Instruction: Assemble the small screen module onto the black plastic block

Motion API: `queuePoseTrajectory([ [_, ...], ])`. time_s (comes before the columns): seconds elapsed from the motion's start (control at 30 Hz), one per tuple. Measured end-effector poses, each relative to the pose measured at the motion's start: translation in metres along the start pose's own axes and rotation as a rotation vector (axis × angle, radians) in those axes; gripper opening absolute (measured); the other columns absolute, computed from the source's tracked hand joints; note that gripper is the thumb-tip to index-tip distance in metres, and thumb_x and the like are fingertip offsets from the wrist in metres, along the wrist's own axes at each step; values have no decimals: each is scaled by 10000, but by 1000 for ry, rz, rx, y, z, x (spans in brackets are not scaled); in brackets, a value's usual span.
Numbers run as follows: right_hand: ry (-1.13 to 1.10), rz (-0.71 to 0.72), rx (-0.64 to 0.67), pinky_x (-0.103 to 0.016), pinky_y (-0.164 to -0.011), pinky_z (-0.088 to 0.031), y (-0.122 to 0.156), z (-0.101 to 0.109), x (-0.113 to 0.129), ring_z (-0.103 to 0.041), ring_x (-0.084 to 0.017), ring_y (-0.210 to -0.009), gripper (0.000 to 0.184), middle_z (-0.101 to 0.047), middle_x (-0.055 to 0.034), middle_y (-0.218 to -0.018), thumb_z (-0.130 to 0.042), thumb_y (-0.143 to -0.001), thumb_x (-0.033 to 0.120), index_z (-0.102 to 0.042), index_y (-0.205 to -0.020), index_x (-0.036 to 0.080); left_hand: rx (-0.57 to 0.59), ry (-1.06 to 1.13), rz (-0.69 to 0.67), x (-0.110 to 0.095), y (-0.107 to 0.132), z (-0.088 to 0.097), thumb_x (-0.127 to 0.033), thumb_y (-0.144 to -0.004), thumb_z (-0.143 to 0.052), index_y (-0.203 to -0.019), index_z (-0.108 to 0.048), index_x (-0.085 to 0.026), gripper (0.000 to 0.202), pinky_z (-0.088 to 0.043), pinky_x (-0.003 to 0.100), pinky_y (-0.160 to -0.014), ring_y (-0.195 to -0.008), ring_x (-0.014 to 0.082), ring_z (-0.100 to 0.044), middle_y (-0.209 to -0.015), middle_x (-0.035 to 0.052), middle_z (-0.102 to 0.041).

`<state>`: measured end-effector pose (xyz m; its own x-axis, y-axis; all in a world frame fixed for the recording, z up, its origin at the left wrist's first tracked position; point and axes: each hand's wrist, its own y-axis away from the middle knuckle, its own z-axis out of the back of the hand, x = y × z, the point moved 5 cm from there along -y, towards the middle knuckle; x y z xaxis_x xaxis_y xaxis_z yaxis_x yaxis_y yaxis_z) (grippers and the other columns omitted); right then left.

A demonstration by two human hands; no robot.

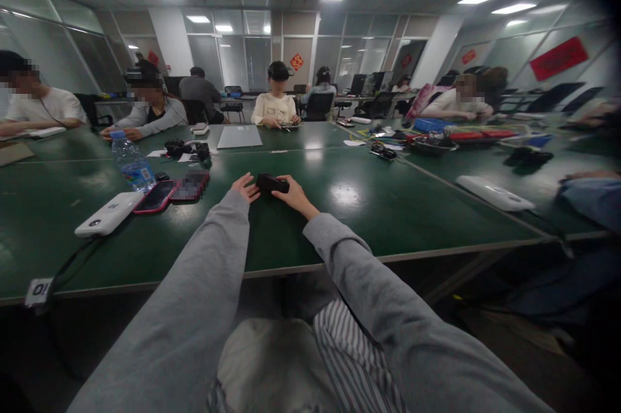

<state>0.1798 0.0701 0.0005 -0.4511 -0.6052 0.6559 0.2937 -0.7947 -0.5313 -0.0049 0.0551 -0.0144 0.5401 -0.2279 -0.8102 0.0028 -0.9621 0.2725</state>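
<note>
Both my arms in grey sleeves reach out over a dark green table point(369, 206). A small black oblong object point(272, 183) lies between my hands. My right hand point(295, 195) is curled around its right end and grips it. My left hand point(246, 187) rests beside its left end with the fingers stretched out, fingertips at the object. What the object is I cannot make out.
To my left lie a white power bank point(109, 213) with a cable, a red phone point(154, 197), another phone and a water bottle point(130, 164). A grey laptop point(239, 136) lies further back. Several people sit around the far sides. A white device point(493, 193) lies at the right.
</note>
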Motion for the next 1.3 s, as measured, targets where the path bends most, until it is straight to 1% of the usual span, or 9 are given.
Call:
queuePoseTrajectory([
  [0.13, -35, 9, 9, -364, -848, -414, 1, -1, 2, -536, -181, -936, 510, -560, -54, -1032, -664, -656, 361, -472, -1096, 191, -39, 29, -25, -1, -2, 3, -356, -708, -616, -1035, -526, -237, 359, -465, 327, -797, -820, 173, -593, -904, 84, -568],
  [0.27, -43, 42, 25, -363, -862, -406, 1, -3, 6, -526, -182, -951, 543, -545, -56, -1046, -669, -637, 324, -449, -1115, 188, -37, 28, -34, 0, 2, -1, -341, -707, -620, -998, -546, -236, 318, -461, 311, -792, -813, 167, -595, -889, 79, -584],
  [0.47, -40, 51, 51, -363, -867, -403, 3, -3, 13, -522, -187, -959, 600, -530, -60, -1060, -675, -617, 320, -419, -1143, 186, -42, 37, -47, -1, 8, -6, -320, -719, -613, -1001, -565, -229, 300, -460, 299, -787, -806, 160, -594, -855, 74, -589],
  [0.63, -31, 90, 41, -364, -889, -399, 7, -4, 21, -512, -194, -996, 596, -513, -82, -1096, -660, -641, 309, -402, -1162, 174, -50, 62, -47, -2, 9, -6, -286, -727, -599, -1002, -576, -230, 282, -470, 297, -772, -767, 148, -594, -837, 60, -592],
  [0.8, -57, 118, 74, -368, -909, -397, 11, -11, 29, -510, -196, -1022, 587, -502, -101, -1127, -619, -693, 305, -367, -1203, 159, -74, 132, -117, -3, 0, 1, -234, -720, -597, -982, -585, -230, 263, -485, 269, -739, -742, 135, -592, -810, 43, -602],
  [0.93, -68, 147, 86, -372, -944, -376, 13, -13, 36, -499, -194, -1060, 561, -495, -99, -1154, -600, -714, 293, -367, -1207, 165, -105, 143, -177, -4, -3, 7, -236, -723, -590, -1006, -581, -248, 283, -492, 276, -738, -748, 136, -592, -856, 42, -624],
  [1.1, -63, 147, 86, -372, -944, -376, 14, -13, 36, -500, -192, -1055, 548, -501, -94, -1145, -588, -724, 293, -368, -1210, 165, -108, 139, -195, -5, -1, 8, -249, -696, -620, -1044, -568, -270, 352, -488, 299, -759, -795, 149, -592, -940, 43, -626],
  [1.3, -29, 165, 66, -364, -916, -392, 14, -13, 37, -493, -197, -1042, 546, -486, -100, -1147, -582, -726, 289, -373, -1215, 166, -131, 162, -195, -5, -3, 9, -223, -680, -639, -967, -589, -246, 293, -499, 295, -769, -818, 153, -582, -932, 45, -613],
])
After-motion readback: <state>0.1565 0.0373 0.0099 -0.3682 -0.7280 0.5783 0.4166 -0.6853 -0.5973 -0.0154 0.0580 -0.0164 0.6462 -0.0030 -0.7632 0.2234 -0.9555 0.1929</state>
